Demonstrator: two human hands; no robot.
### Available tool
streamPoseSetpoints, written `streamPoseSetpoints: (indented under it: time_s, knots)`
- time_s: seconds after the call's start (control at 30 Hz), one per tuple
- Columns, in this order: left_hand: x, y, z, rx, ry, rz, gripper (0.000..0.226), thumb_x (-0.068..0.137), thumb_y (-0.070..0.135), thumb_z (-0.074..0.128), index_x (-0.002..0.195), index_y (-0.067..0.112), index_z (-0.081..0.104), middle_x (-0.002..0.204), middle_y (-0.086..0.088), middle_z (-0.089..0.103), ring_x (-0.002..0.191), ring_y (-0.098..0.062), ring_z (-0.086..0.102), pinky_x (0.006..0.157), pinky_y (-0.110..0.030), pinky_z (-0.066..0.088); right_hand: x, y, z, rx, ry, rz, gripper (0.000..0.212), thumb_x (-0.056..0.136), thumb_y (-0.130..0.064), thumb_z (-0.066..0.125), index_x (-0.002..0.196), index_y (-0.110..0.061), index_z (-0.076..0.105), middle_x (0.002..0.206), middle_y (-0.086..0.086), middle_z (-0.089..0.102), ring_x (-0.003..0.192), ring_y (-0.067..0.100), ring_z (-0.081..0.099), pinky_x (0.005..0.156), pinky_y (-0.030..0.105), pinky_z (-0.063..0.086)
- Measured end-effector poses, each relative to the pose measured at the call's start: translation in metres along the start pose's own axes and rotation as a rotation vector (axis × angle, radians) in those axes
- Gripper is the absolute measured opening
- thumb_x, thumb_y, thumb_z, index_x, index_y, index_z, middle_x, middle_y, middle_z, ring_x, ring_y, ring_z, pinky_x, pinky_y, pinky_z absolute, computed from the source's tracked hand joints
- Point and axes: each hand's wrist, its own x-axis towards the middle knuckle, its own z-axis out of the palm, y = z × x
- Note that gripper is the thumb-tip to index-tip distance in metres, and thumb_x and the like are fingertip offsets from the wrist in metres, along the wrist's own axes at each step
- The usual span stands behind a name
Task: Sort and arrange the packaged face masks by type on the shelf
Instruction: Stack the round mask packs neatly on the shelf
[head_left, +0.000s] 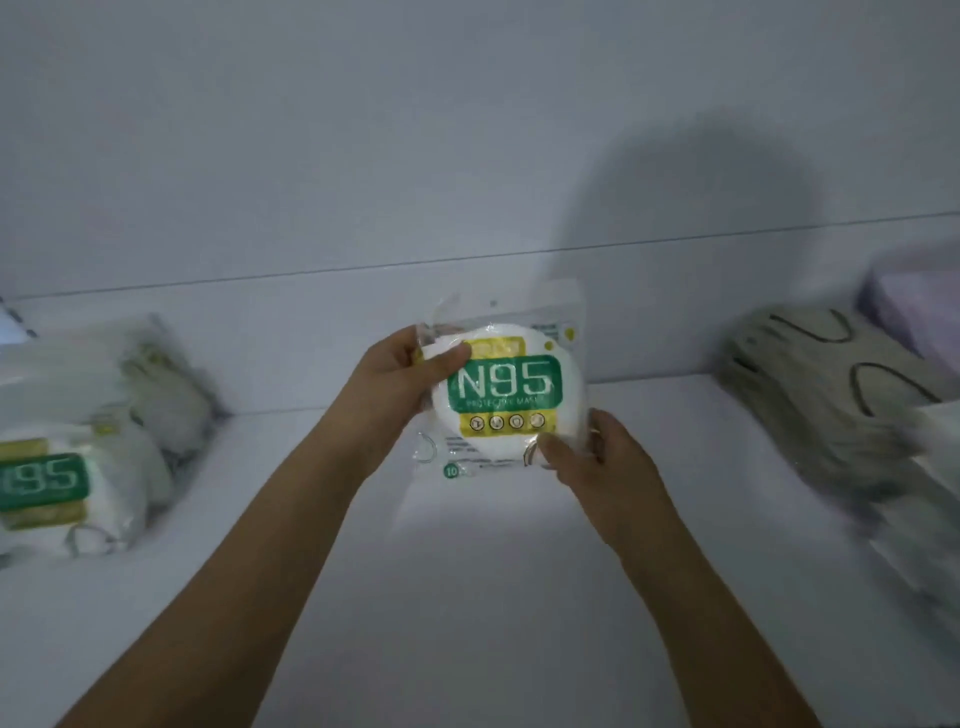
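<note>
Left hand (410, 364) and right hand (587, 447) pinch opposite corners of the mask pack (506, 395). Likely light, slippery film; grip edges.

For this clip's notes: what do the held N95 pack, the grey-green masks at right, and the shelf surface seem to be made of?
N95 pack, held by left hand and right hand: clear glossy plastic film, judging by its glints and wrinkles, over a white, probably nonwoven, mask.
Grey-green masks: matte soft fabric with dark ear loops; blurred, so wrapping is unclear.
Shelf: smooth, matte white board, possibly laminate or painted metal.
</note>
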Motion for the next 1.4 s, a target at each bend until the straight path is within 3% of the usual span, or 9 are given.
streamPoseSetpoints:
  time_s: [0.2,0.4,0.63,0.73,0.9,0.97,1.07,1.3,1.4]
  knots:
    - [-0.069,0.002,-0.134,0.469,0.087,-0.026,0.025,0.100,0.033,0.059,0.116,0.013,0.057,0.111,-0.008,0.071,0.107,-0.027,0.067,0.100,-0.040,0.051,-0.039,-0.023,0.122,-0.093,-0.184,-0.139,0.010,0.089,-0.028,0.068,0.095,-0.023,0.063,0.090,-0.006,0.070,0.082,0.008,0.065,0.067,0.020,0.050]
    - [-0.138,0.001,-0.272,0.664,0.328,0.202,0.023,0.092,0.034,0.071,0.106,0.026,0.055,0.088,0.002,0.062,0.076,-0.013,0.060,0.073,-0.027,0.050,-0.091,-0.055,0.252,-0.107,-0.215,-0.226,0.016,0.090,-0.030,0.069,0.103,-0.027,0.060,0.092,-0.017,0.066,0.076,-0.009,0.060,0.056,0.007,0.042]
    - [-0.154,-0.061,-0.373,0.657,0.584,0.198,0.054,0.093,0.036,0.068,0.141,0.019,0.048,0.139,-0.002,0.049,0.129,-0.017,0.046,0.104,-0.026,0.037,-0.125,-0.077,0.374,-0.280,-0.081,-0.251,0.078,0.090,-0.036,0.068,0.152,-0.013,0.028,0.153,0.007,0.035,0.138,0.022,0.037,0.110,0.030,0.034]
    - [-0.147,-0.079,-0.380,0.309,0.457,-0.090,0.043,0.101,0.035,0.059,0.138,0.022,0.043,0.134,-0.005,0.058,0.109,-0.014,0.061,0.088,-0.021,0.049,-0.131,-0.082,0.406,-0.199,-0.200,-0.135,0.078,0.095,-0.034,0.062,0.154,-0.006,0.018,0.154,0.012,0.034,0.136,0.023,0.038,0.096,0.011,0.035]
    - [-0.139,-0.076,-0.381,0.287,0.425,-0.104,0.062,0.098,0.035,0.062,0.150,0.017,0.033,0.137,-0.005,0.054,0.109,-0.015,0.060,0.085,-0.020,0.050,-0.128,-0.085,0.408,-0.220,-0.191,-0.195,0.067,0.094,-0.048,0.056,0.147,-0.013,0.034,0.141,-0.001,0.047,0.136,0.025,0.042,0.107,0.032,0.036]
    - [-0.133,-0.062,-0.379,0.419,0.572,0.140,0.074,0.097,0.034,0.064,0.157,0.016,0.025,0.155,-0.007,0.038,0.141,-0.021,0.040,0.112,-0.025,0.032,-0.127,-0.089,0.389,-0.206,-0.133,-0.207,0.074,0.096,-0.049,0.052,0.155,-0.014,0.022,0.154,-0.001,0.034,0.146,0.019,0.027,0.114,0.029,0.025]
    - [-0.118,-0.012,-0.345,0.470,0.633,0.581,0.059,0.098,0.024,0.060,0.151,0.014,0.037,0.151,0.000,0.042,0.138,-0.010,0.039,0.108,-0.010,0.027,-0.132,-0.095,0.354,-0.198,0.024,-0.309,0.079,0.095,-0.054,0.049,0.158,-0.023,0.012,0.164,-0.003,0.014,0.150,0.012,0.013,0.119,0.028,0.015]
    - [-0.056,0.062,-0.134,0.294,0.020,0.455,0.038,0.101,0.031,0.057,0.137,0.022,0.052,0.122,0.006,0.058,0.101,-0.009,0.057,0.069,-0.013,0.042,-0.156,-0.072,0.196,-0.224,0.444,-0.334,0.077,0.093,-0.058,0.047,0.157,-0.031,0.011,0.162,-0.017,0.012,0.147,-0.001,0.011,0.114,0.016,0.010]
    - [-0.051,0.057,-0.032,0.289,-0.217,0.389,0.039,0.100,0.033,0.057,0.137,0.020,0.051,0.125,0.000,0.060,0.107,-0.018,0.057,0.079,-0.023,0.048,-0.175,-0.047,0.110,-0.238,0.628,-0.263,0.076,0.094,-0.056,0.049,0.157,-0.030,0.015,0.161,-0.015,0.016,0.146,0.000,0.013,0.112,0.013,0.009]
